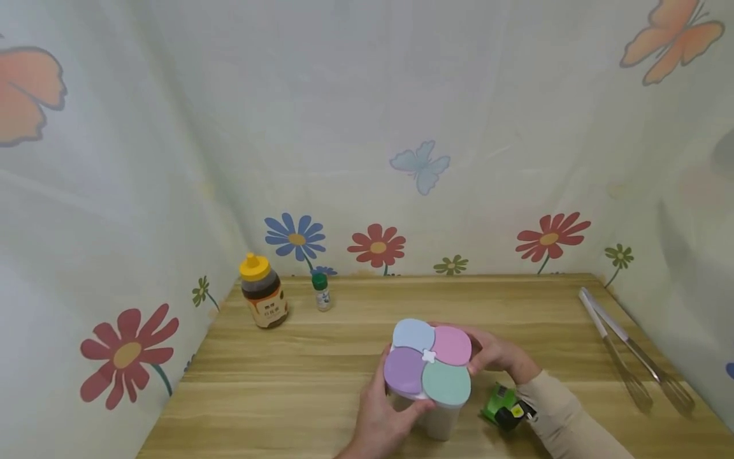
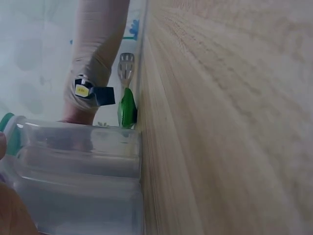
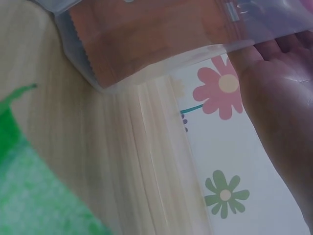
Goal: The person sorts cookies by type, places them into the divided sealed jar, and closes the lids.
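A clear storage container (image 1: 440, 424) with a four-petal lid (image 1: 447, 384) in blue, pink, purple and green stands on the table. My left hand (image 1: 381, 411) grips it from the left, thumb at the front under the lid's edge. From the right, my right hand (image 1: 496, 354) holds the lid's side, its other fingers partly hidden behind. In the left wrist view the container's see-through compartments (image 2: 78, 196) reach the tabletop. An orange-brown packet (image 3: 151, 34) shows through its wall in the right wrist view. Beside my right wrist lies a green packet (image 1: 499, 398).
A dark sauce bottle with a yellow cap (image 1: 268, 306) stands at the back left, with a small green-capped shaker (image 1: 322, 298) near it. Metal tongs (image 1: 625, 341) lie along the right side of the wooden table (image 1: 275, 395). A flowered curtain (image 1: 344, 127) surrounds the table.
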A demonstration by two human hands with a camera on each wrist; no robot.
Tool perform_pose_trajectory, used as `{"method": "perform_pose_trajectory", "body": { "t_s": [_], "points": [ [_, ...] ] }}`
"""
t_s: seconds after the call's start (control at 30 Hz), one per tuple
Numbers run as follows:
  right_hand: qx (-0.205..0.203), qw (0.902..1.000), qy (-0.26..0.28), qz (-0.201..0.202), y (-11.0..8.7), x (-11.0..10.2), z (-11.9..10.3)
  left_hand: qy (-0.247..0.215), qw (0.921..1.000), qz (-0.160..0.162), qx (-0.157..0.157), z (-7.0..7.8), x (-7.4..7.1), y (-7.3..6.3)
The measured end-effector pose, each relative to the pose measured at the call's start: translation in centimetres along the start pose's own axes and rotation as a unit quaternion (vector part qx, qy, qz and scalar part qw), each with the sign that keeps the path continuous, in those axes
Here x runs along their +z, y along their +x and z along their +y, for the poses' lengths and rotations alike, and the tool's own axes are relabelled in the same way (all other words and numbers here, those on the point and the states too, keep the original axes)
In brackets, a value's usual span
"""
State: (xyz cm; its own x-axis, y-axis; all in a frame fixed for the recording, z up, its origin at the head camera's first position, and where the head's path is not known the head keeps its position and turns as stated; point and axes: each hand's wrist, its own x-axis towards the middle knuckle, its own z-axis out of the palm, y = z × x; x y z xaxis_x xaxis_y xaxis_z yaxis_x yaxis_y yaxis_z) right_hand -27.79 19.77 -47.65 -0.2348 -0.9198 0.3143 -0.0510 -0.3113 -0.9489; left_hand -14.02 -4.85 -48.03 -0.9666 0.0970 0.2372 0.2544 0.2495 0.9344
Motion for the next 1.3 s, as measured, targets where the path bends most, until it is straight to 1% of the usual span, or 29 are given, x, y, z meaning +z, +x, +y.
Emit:
{"method": "perform_pose_trajectory", "body": {
  "t_s": [0.13,0.3,0.4,0.6,0.8,0.93,1.13,1.3],
  "points": [
    [0.016,0.9999,-0.002,0.002,-0.1,-0.3,0.1,0.010,0.9999,0.008,-0.006,0.0,0.3,-0.1],
    [0.027,0.9996,0.000,-0.002,0.1,-0.7,0.0,0.018,0.9997,0.018,0.000,0.0,0.5,-0.2],
    [0.028,0.9996,0.001,-0.008,0.2,-0.8,0.1,0.015,0.9996,0.023,-0.001,0.0,0.6,-0.4],
    [0.016,0.9996,-0.020,-0.012,0.4,-1.2,-0.1,0.001,0.9996,0.030,-0.003,0.1,0.9,-0.5],
    [0.024,0.9993,0.005,-0.029,0.6,-1.7,0.0,-0.009,0.9993,0.037,0.002,0.1,1.2,-0.6],
    [0.026,0.9989,0.013,-0.038,0.8,-1.9,0.0,-0.014,0.9990,0.042,-0.005,0.3,1.3,-0.7],
    [0.035,0.9979,0.032,-0.043,1.0,-2.0,-0.1,-0.003,0.9985,0.054,-0.006,0.6,1.5,-1.0],
    [0.044,0.9974,0.039,-0.041,1.0,-1.9,-0.3,0.007,0.9973,0.073,0.008,0.7,1.9,-1.2]
  ]
}}
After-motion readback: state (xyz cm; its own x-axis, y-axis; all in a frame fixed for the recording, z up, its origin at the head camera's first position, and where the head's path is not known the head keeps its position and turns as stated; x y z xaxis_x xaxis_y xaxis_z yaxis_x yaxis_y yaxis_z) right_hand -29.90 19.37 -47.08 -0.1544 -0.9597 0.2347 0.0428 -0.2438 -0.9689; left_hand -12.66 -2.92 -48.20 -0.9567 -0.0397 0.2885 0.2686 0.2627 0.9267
